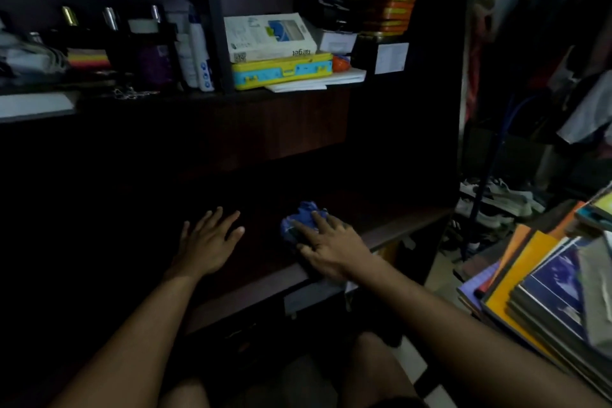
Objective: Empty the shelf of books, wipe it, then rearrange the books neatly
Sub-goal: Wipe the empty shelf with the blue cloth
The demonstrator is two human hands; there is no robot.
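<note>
- Shelf [390,228]: dark wooden board, now bare of books, front edge catching a little light. Rigid and fixed; it looks able to take firm pressure from a wiping hand. The back of the bay is too dark to judge for dust or leftover items.
- Books [543,288]: stacked flat at the right, well apart from the shelf, spines and covers mixed. Judged heavy as a stack, stiff-covered, some glossy and likely to slide on each other. Best lifted a few at a time, gripped across the spines with support under the lowest one.
- Left hand [207,242]: flat on the shelf surface, fingers straight and spread, holding nothing; appears to brace.
- Right hand [326,242]: pressing down on the cloth near the shelf's front edge, fingers extended over it rather than curled round.
- Cloth [303,219]: blue, crumpled into a wad on the shelf, partly under the right fingers. Soft, light, shapeless; likely bunches when pushed, so a flat palm on top suits wiping, a pinch at any fold suits lifting.
</note>
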